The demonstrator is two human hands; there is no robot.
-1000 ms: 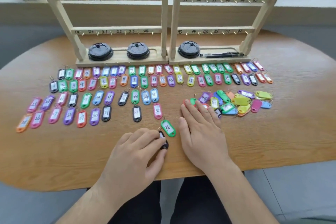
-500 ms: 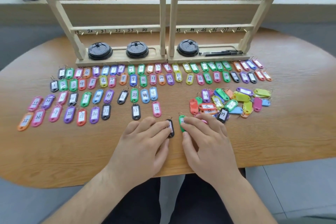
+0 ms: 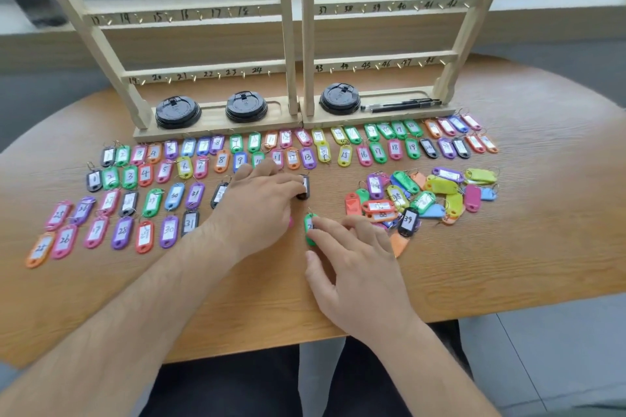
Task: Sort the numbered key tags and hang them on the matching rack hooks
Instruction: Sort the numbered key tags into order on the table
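Observation:
Coloured numbered key tags lie in rows (image 3: 189,166) across the wooden table (image 3: 508,247), with a loose pile (image 3: 423,196) at the right. Behind them stands a wooden rack (image 3: 291,71) with numbered hooks, all bare. My left hand (image 3: 261,206) lies over the third row, its fingertips pinching a black tag (image 3: 304,187) flat on the table. My right hand (image 3: 355,257) rests palm down beside the pile, its index finger pressing on a green tag (image 3: 310,228). Some tags are hidden under my left hand.
Three black cup lids (image 3: 178,113) and black pens (image 3: 399,106) sit in the rack's base trays. A black tag marked 39 (image 3: 408,220) lies at the pile's near edge. A window sill runs behind the rack. The table's front edge is close to my body.
My left hand has slid the black tag away from me, up to the third row. My right hand has pushed the green tag forward and stays on it.

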